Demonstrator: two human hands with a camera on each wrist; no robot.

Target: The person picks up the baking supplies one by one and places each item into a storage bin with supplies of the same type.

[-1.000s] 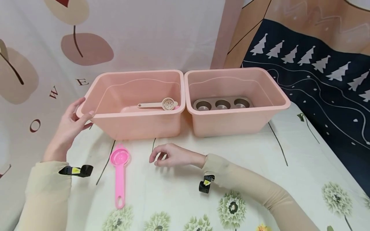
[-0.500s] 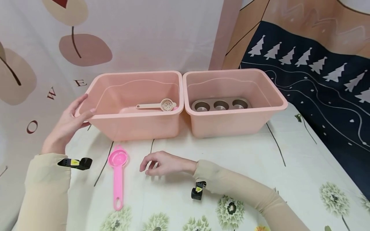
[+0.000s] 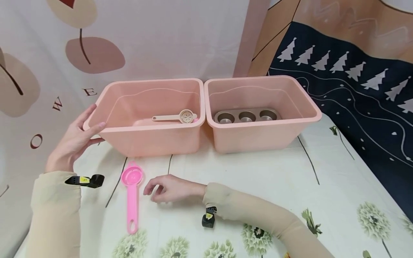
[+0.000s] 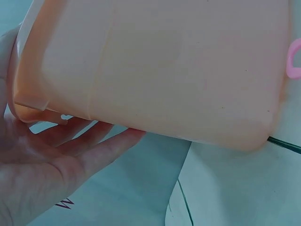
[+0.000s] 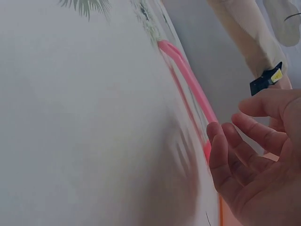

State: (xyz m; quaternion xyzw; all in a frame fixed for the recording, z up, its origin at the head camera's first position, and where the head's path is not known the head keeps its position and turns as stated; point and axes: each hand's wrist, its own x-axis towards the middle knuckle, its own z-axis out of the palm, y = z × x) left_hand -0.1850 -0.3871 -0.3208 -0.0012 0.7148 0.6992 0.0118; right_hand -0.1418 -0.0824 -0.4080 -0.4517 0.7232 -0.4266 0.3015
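My left hand grips the left corner of a pink plastic bin, its thumb at the front rim. In the left wrist view, the fingers lie along the bin's outer wall. A pink egg separator with a long handle lies on the cloth before that bin. Just right of its cup, my right hand hovers with fingers loosely bent, holding nothing. The right wrist view has the separator's handle beyond the fingertips, a gap apart. Inside the left bin lies a beige egg separator.
A second pink bin stands close against the first on the right, with a muffin pan inside. A bit of bright pink shows beside the beige separator. A patterned cloth covers the table; printed curtains hang behind.
My right hand has moved left and slightly toward me, closer to the pink egg separator. The left hand keeps its hold on the bin, and the bins stay put.
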